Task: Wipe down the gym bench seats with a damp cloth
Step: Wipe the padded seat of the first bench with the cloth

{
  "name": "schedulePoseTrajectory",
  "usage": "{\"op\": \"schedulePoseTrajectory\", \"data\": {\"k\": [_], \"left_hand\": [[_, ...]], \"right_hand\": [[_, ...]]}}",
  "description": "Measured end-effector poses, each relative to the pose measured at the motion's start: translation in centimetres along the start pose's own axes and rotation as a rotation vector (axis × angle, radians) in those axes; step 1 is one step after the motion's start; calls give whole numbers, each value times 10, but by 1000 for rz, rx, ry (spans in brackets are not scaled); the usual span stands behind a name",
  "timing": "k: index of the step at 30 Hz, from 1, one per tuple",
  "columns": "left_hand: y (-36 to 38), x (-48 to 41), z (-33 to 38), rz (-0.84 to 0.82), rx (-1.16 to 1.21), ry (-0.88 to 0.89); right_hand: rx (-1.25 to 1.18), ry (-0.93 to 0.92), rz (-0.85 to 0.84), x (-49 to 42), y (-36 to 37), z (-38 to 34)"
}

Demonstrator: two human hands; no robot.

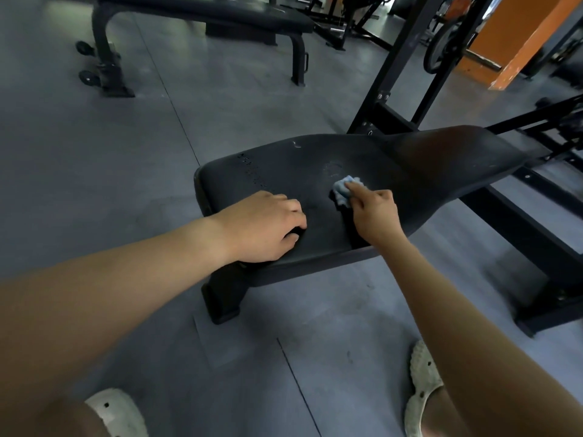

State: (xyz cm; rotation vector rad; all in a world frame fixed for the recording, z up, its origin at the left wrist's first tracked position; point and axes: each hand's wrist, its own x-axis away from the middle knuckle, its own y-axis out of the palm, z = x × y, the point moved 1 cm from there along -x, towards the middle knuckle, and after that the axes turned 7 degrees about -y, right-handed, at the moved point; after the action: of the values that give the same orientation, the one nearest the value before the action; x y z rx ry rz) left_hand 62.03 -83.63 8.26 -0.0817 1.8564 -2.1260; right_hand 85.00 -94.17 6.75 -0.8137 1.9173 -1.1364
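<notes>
1. Two bare hands are on the black bench seat (284, 171), which runs from the lower centre up to the right.
2. Right hand (375, 212) pinches a bunched light-blue cloth (342, 192) between its thumb and curled fingers.
3. Most of the cloth sticks out past the fingertips, on the far-left side of that hand, and is pressed against the middle of the seat pad.
4. Left hand (268, 228) rests on the near end of the seat, well apart from the cloth, with its fingers curled under and nothing in them.
5. A faint smeared patch shows on the pad just beyond the cloth.
6. On the grey floor (94, 152) below, two pale perforated clogs (120, 411) stand either side of the arms.
7. Beyond the seat are a second black bench (220, 14), a black rack upright (397, 67) and an orange pillar (530, 42).
</notes>
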Motion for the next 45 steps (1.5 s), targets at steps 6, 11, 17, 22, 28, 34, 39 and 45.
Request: {"op": "schedulePoseTrajectory", "data": {"k": [6,11,17,22,28,34,39,45], "left_hand": [[-10,29,-21,30,-58,-108],[-16,44,-30,-3,-81,-207],[-12,48,-27,-52,-42,-233],[-11,49,-27,-72,-63,-232],[-11,45,-24,-15,-140,-221],[-9,39,-18,17,-139,-240],[-6,34,-5,51,-107,-181],[-1,28,16,68,-85,-65]], "right_hand": [[57,-159,-43,30,11,-68],[44,-512,-51,54,23,-80],[60,-207,-19,20,11,-57],[45,-20,-59,17,24,-82],[32,-508,-53,42,31,-94],[95,-385,-54,23,16,-50],[98,49,-27,23,-2,-17],[34,-219,16,61,10,-39]]}}
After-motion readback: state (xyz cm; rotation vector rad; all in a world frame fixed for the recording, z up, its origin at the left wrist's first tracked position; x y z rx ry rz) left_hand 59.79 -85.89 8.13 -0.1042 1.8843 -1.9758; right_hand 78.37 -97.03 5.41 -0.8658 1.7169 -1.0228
